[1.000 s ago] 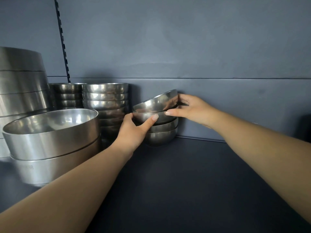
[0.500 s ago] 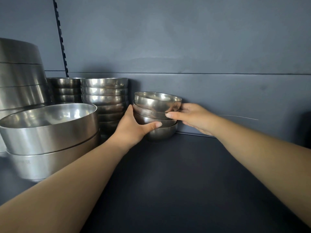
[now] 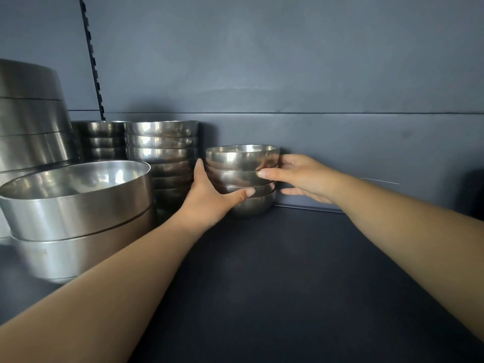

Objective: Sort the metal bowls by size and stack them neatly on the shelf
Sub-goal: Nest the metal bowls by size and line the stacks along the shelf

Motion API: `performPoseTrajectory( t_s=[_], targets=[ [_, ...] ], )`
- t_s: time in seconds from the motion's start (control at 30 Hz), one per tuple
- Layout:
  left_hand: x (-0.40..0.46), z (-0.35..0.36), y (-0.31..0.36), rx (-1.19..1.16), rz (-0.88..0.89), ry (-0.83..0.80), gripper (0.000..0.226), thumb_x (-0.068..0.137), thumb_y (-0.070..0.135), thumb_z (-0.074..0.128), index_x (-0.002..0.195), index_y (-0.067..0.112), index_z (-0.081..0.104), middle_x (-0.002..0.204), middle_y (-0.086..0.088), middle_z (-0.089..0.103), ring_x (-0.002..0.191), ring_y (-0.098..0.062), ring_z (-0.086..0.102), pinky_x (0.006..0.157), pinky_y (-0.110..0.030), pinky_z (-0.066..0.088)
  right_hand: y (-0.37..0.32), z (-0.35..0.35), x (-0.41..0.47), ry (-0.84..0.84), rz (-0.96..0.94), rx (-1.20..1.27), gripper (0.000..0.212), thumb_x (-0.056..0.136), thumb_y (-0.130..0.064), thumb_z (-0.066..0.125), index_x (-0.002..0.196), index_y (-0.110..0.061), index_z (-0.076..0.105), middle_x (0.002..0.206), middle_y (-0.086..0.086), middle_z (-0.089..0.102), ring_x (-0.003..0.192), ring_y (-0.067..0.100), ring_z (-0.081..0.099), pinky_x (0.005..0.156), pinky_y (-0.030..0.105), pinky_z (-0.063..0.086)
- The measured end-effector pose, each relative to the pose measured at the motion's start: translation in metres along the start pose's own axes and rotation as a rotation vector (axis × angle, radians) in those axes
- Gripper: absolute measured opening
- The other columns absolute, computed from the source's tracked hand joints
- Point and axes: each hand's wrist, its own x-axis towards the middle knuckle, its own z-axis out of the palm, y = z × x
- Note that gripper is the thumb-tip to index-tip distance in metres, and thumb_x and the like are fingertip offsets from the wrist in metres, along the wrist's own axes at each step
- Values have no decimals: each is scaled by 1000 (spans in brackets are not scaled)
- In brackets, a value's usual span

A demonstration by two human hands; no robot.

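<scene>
Fingers of left hand and right hand around small nested-bowl stack on shelf.

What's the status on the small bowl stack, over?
Left hand and right hand grip the small bowl stack from both sides. Stack upright on the shelf, top bowl level. Medium stack close at left.

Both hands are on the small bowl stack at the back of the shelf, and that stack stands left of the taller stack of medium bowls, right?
Not quite. Both the left hand and right hand are on the small bowl stack at the back of the shelf, but the head view shows it standing to the right of the taller stack of medium bowls, not left.
</scene>
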Motion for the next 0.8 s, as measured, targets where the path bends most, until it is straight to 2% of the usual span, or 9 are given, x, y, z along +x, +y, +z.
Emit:
performPoseTrajectory(
  t_s=[0.03, 0.1, 0.2, 0.23, 0.33, 0.5, 0.6, 0.7, 0.8],
  targets=[
    [-1, 1, 4, -40, -2, 16, 108, 66, 47, 76, 148, 17, 11, 150, 3, 32, 140, -16, 29, 115, -32, 24, -2, 0, 0, 2, 1, 14, 4, 82, -30, 65, 85, -32, 63, 95, -17, 63, 94, 2, 57, 99, 35, 37],
    [1, 0, 10, -117, 6, 72, 107, 65, 62, 68, 148, 20, 16, 152, 2, 30, 141, -16, 28, 117, -35, 22, -5, -1, 1, 32, -1, 56, 12, 82, -32, 64, 93, -31, 60, 96, -16, 62, 97, 0, 55, 102, 37, 36],
    [2, -3, 13, -100, 40, 82, 62, 83, 47, 58, 134, 17, 42, 135, 1, 52, 129, -18, 46, 111, -33, 34, -8, -1, 1, 68, 13, 104, 10, 84, -35, 61, 91, -28, 60, 94, -13, 62, 93, -2, 55, 105, 39, 37],
    [1, -3, 13, -78, 57, 76, 57, 82, 48, 58, 128, 15, 48, 128, -2, 58, 123, -20, 52, 108, -36, 38, -8, 0, 1, 71, 17, 110, 9, 84, -35, 60, 90, -28, 61, 92, -11, 62, 92, -1, 55, 105, 40, 37],
    [-2, -4, 11, -54, 58, 73, 80, 73, 60, 59, 131, 7, 43, 129, -9, 57, 122, -24, 52, 107, -42, 40, -7, 3, -1, 81, 23, 119, 9, 85, -35, 60, 90, -27, 60, 91, -8, 62, 89, 3, 57, 104, 41, 38],
    [-3, -1, 12, -54, 39, 88, 51, 85, 42, 57, 124, 11, 50, 120, -3, 60, 115, -19, 55, 95, -28, 42, -12, 3, -3, 76, 39, 113, 7, 86, -33, 59, 91, -27, 59, 88, -6, 61, 88, 6, 58, 104, 42, 38],
    [-7, -1, 19, -31, 76, 116, 71, 87, 42, 55, 145, 13, 26, 149, -2, 36, 139, -18, 31, 111, -25, 24, -11, 1, -7, 116, 58, 131, 25, 85, -33, 61, 109, -25, 61, 111, -7, 63, 113, 7, 54, 104, 39, 39],
    [-18, -4, 32, 63, 301, 216, 73, 89, 35, 53, 148, 12, 16, 157, 0, 18, 144, -10, 15, 105, -10, 10, -11, -8, -19, 275, 60, -2, 59, 82, -35, 63, 133, -12, 47, 137, -1, 50, 126, 11, 46, 102, 31, 41],
    [-34, 1, 46, 141, 509, 180, 65, 91, 30, 52, 146, 11, 24, 154, -2, 27, 142, -10, 20, 103, -7, 9, -17, -24, -49, 433, 1, -331, 43, 83, -33, 63, 119, -9, 60, 124, 4, 61, 115, 15, 56, 94, 19, 39]
  ],
)
